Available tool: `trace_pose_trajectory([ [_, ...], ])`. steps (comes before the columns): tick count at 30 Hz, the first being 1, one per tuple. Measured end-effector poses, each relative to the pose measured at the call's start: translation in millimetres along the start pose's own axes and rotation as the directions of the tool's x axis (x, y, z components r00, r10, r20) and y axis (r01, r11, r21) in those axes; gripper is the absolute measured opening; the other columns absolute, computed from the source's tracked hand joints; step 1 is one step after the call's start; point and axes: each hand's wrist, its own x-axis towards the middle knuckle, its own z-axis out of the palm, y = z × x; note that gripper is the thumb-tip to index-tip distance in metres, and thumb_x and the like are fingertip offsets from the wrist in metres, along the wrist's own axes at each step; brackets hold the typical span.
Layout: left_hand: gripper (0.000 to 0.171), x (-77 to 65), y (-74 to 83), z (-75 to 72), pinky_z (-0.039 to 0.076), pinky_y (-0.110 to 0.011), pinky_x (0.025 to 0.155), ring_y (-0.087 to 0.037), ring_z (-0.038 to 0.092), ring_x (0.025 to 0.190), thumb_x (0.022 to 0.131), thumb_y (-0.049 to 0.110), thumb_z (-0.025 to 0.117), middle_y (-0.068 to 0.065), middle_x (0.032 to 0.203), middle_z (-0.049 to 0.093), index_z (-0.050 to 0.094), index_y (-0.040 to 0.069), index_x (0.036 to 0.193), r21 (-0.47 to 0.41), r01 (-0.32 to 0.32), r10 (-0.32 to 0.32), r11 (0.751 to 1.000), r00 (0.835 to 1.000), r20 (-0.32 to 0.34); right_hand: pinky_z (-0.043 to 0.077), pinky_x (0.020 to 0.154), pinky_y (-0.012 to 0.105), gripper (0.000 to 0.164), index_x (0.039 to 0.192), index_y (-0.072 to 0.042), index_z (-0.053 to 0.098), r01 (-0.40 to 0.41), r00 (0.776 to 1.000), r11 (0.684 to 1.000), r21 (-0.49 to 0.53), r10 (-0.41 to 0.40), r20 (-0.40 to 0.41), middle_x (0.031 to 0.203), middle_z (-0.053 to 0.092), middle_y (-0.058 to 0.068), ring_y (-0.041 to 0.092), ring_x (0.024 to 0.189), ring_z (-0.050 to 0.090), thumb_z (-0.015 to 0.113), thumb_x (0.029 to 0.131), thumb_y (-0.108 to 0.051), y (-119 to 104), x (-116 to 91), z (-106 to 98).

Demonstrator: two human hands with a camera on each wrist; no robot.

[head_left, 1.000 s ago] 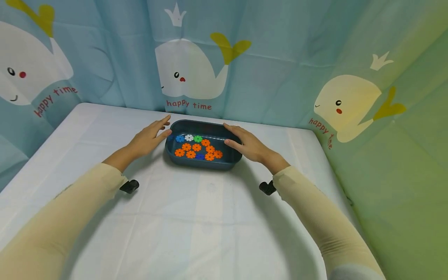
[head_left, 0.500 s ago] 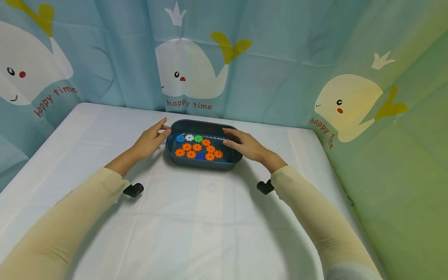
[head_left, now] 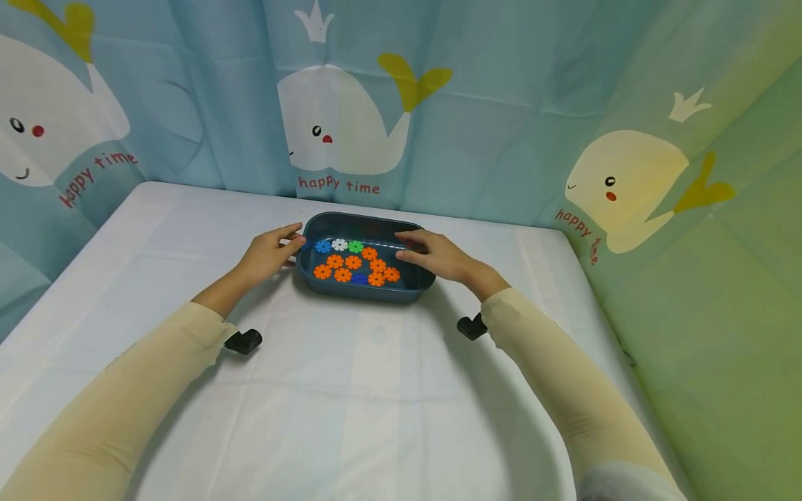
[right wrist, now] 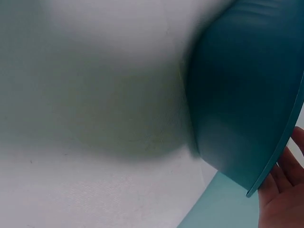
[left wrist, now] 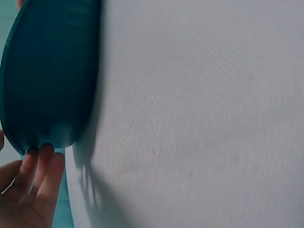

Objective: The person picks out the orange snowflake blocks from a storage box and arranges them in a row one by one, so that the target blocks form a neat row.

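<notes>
A dark teal oblong plastic basin (head_left: 366, 292) stands near the far side of the table. Lying flat on its floor are several orange notched plastic discs (head_left: 354, 262), a white disc (head_left: 340, 245), a green disc (head_left: 356, 247), a light blue disc (head_left: 323, 247) and a dark blue disc (head_left: 360, 279). At the basin's left end is my left hand (head_left: 264, 256), its mostly straight fingertips right at the outer wall in the left wrist view. My right hand (head_left: 443, 257) reaches over the right end, loosely bent fingers and thumb above the rim. Neither hand holds a disc.
A pale cloth covers the table (head_left: 351, 390). Close behind its far edge hangs a blue curtain (head_left: 489, 153) with printed whales, and a greenish curtain (head_left: 708, 334) runs along the right side. Black wrist mounts (head_left: 244, 342) stick out below both sleeves.
My left hand's fingers have come down beside the basin's left end. The right hand has shifted slightly left over the rim. Basin and discs stay where they were.
</notes>
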Motion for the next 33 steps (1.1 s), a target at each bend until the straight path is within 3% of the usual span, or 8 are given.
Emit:
trace_pose_trajectory([
  [15,0.054,3.0,-0.6,0.8,0.058,-0.022,0.076,-0.033,0.064,0.110,0.101,0.029,0.056,-0.020,0.142,0.051,0.044,0.006,0.148,-0.130,0.113,-0.114,0.985,0.993,0.002,0.042,0.109,0.044,0.061,0.146,-0.006,0.047,-0.020,0.994,1.000,-0.024,0.022,0.105,0.146,0.050,0.012,0.028,0.128,0.051,0.069,0.093,-0.026,-3,17,-3],
  [25,0.053,4.3,-2.3,0.6,0.057,-0.017,0.069,-0.003,0.063,0.082,0.100,0.029,0.059,-0.021,0.136,0.050,0.048,0.006,0.146,-0.204,0.146,-0.152,0.968,0.988,-0.014,0.047,0.104,0.040,0.055,0.138,0.000,0.054,-0.042,0.985,0.999,0.001,0.041,0.166,0.137,0.057,0.017,0.030,0.121,0.058,0.074,0.089,-0.014,-2,28,-6],
  [33,0.050,5.1,-4.2,4.1,0.057,-0.018,0.068,0.002,0.063,0.077,0.099,0.027,0.061,-0.021,0.135,0.051,0.051,0.006,0.143,-0.244,0.144,-0.161,0.959,0.986,-0.049,0.052,0.098,0.036,0.047,0.128,0.001,0.063,-0.048,0.982,0.998,-0.050,0.056,0.182,0.127,0.065,0.015,0.026,0.111,0.065,0.077,0.085,-0.011,-4,35,-5],
])
